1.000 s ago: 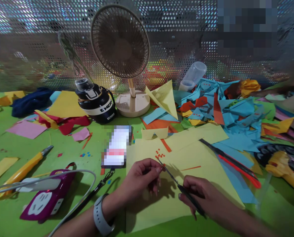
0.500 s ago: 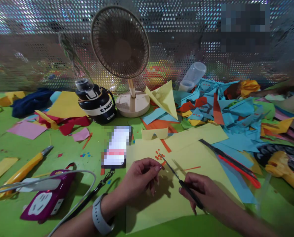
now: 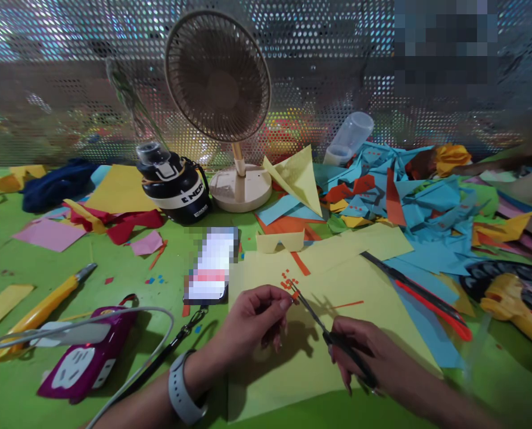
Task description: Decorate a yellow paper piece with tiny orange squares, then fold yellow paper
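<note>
My left hand (image 3: 252, 319) is closed in a pinch, holding a narrow orange paper strip (image 3: 296, 294) whose short end sticks out past the fingertips. In my right hand (image 3: 368, 345) is a pair of black-handled scissors (image 3: 354, 361), gripped by its loops. Its slim blades point up and left, slightly parted at the strip's end. Just beyond the tips, several tiny orange paper bits (image 3: 286, 277) lie on a pale yellow paper sheet (image 3: 266, 399). Another thin orange sliver (image 3: 348, 304) rests on the sheet, to the right of the blades.
A phone (image 3: 210, 268) and a purple power strip (image 3: 89, 357) lie left, near a yellow cutter (image 3: 46, 307). A red-black cutter (image 3: 431, 301) lies right. Behind stand a black bottle (image 3: 176, 187) and a fan (image 3: 241, 193). Blue paper pieces (image 3: 435, 202) are heaped at back right.
The scissor blades have parted slightly and now meet the end of the orange strip. My right hand has shifted a little to the right and down; my left hand is almost still.
</note>
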The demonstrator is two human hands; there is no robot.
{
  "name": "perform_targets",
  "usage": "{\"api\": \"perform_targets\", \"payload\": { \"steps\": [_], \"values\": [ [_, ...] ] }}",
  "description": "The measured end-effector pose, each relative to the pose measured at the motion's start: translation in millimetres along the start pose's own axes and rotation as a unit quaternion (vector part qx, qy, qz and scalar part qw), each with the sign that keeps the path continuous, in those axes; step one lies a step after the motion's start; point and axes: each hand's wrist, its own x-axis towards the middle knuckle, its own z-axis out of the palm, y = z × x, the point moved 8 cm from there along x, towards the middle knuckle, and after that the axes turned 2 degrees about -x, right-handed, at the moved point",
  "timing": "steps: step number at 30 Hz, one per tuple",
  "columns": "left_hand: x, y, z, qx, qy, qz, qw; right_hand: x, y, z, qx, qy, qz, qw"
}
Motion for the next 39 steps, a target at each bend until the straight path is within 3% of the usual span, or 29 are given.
{"api": "perform_targets", "payload": {
  "steps": [16,39],
  "values": [
    [0.7,-5.5,6.6,-0.028,-0.035,-0.011,0.999,1.9,4.1,2.1,0.035,-0.007,-0.017,0.999],
    [-0.3,-4.9,8.2,-0.018,-0.027,-0.018,0.999,2.3,5.5,0.1,0.019,0.003,-0.010,1.000]
  ]
}}
